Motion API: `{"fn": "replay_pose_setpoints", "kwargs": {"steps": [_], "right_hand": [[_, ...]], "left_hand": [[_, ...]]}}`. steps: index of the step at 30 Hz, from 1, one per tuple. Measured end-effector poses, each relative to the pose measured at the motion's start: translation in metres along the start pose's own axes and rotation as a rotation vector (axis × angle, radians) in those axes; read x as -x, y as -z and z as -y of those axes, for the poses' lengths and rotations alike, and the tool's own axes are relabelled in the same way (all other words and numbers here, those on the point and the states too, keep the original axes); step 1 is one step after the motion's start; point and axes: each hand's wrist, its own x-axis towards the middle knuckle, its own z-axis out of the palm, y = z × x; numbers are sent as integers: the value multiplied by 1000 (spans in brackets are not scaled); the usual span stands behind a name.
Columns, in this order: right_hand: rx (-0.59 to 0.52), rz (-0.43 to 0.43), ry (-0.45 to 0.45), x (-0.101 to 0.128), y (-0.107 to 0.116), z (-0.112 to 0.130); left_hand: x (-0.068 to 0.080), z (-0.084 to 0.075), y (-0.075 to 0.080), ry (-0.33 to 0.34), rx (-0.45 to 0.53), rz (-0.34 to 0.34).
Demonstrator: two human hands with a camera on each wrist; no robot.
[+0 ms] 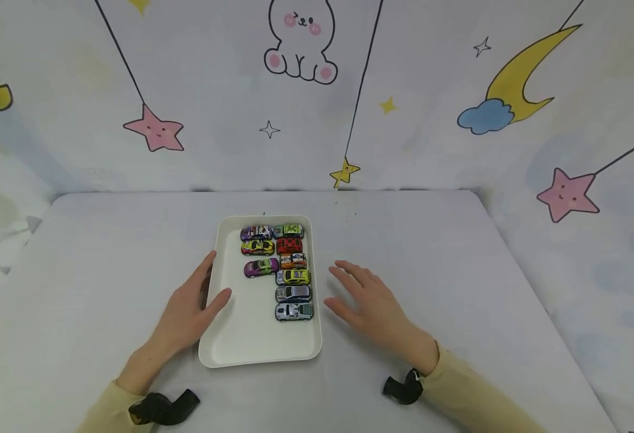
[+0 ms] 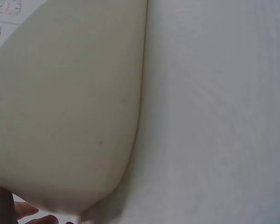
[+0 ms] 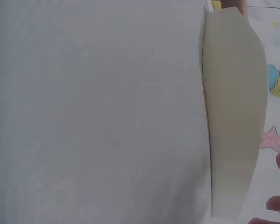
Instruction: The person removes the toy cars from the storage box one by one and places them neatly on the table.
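Note:
A white rectangular tray [image 1: 241,331] lies on the table with several toy cars inside. My left hand [image 1: 184,313] grips its left side, thumb over the rim and fingers along the outer wall. Beyond the right rim, my right hand [image 1: 371,305] is held with fingers spread and nothing in it. A silver car [image 1: 294,311], a dark grey car [image 1: 293,293], a yellow car [image 1: 292,276], an orange-and-white car [image 1: 293,260], a red car [image 1: 289,245] and a green car [image 1: 288,231] line the tray's right side. A purple-and-green car [image 1: 261,267] sits slightly tilted left of them.
Farther up the tray's left column are a yellow-and-red car [image 1: 257,248] and a purple-and-white car [image 1: 256,233]. The white table [image 1: 430,252] meets a wall [image 1: 208,72] printed with stars and moons. Black wrist straps [image 1: 164,409] circle both sleeves.

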Motion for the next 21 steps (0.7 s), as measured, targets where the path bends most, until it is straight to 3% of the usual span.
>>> {"fn": "replay_pose_setpoints", "kwargs": {"steps": [8, 13, 21], "right_hand": [[-71, 3, 95, -12, -6, 21], [-85, -3, 127, -15, -13, 26], [-65, 58, 152, -18, -21, 37]], "left_hand": [[0, 13, -10, -99, 241, -79], [1, 17, -12, -123, 274, -98], [0, 18, -13, -129, 278, -99]]}}
